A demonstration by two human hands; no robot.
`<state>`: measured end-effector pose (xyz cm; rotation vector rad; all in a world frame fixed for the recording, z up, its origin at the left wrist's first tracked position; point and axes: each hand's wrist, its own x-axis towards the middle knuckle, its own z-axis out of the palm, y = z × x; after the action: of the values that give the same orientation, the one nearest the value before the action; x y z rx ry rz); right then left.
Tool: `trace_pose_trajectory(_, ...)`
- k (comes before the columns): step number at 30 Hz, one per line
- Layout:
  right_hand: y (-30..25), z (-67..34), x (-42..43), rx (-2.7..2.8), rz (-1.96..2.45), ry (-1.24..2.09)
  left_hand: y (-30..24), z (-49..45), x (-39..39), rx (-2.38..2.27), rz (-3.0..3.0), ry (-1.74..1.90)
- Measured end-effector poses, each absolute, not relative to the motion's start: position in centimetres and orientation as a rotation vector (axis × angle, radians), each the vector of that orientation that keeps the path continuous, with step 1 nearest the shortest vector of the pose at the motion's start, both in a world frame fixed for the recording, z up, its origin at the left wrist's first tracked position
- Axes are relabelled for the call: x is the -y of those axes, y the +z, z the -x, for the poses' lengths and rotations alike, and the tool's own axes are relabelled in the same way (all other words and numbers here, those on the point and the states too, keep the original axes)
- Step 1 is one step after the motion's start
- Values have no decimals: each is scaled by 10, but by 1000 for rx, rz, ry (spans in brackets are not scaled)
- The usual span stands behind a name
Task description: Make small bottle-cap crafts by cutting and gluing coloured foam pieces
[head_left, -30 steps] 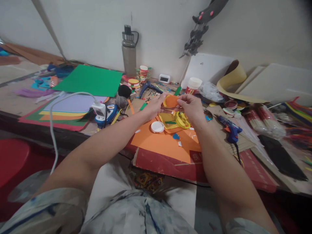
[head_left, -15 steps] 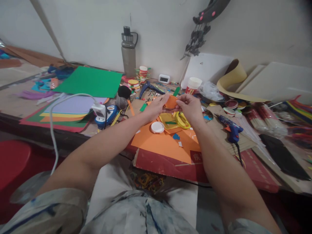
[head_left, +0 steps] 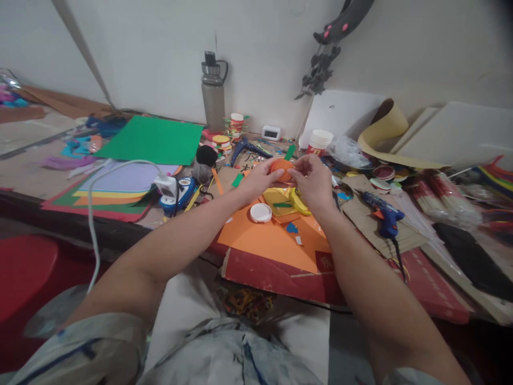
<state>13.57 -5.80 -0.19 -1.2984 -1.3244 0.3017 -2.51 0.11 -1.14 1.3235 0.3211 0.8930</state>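
Note:
Both hands meet over the work area around a small round orange piece (head_left: 282, 169), whose material I cannot make out. My left hand (head_left: 259, 179) grips its left side, thumb across the front. The fingers of my right hand (head_left: 313, 179) pinch its right edge. Just below sit a yellow tray (head_left: 276, 197) with a green strip in it and a yellow tape dispenser (head_left: 298, 202), partly hidden by my right hand. A white round lid (head_left: 261, 213) and blue paper scraps (head_left: 292, 228) lie on an orange sheet (head_left: 256, 240).
At right lies a blue glue gun (head_left: 382, 214) on cardboard, beside a black flat object (head_left: 473, 256). White paper cups (head_left: 320, 140) and a grey bottle (head_left: 213, 99) stand behind. Left are a green sheet (head_left: 152, 139), stacked coloured paper (head_left: 116, 182) and a power strip (head_left: 180, 193) with a white cable.
My left fingers, stretched flat before, have curled with the thumb onto the front of the orange piece. My right hand stays at its right edge. The whole view has shifted slightly.

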Motion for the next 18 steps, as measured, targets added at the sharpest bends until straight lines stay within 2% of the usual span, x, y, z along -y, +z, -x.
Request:
trace_pose_trajectory(11,-3,-134,57,1354,1342,255,-9,28,0,-296,-1322,889)
trace_pose_trajectory(18,-2,-137,52,1319,1302,456,-9,26,1,-328,-1305,928)
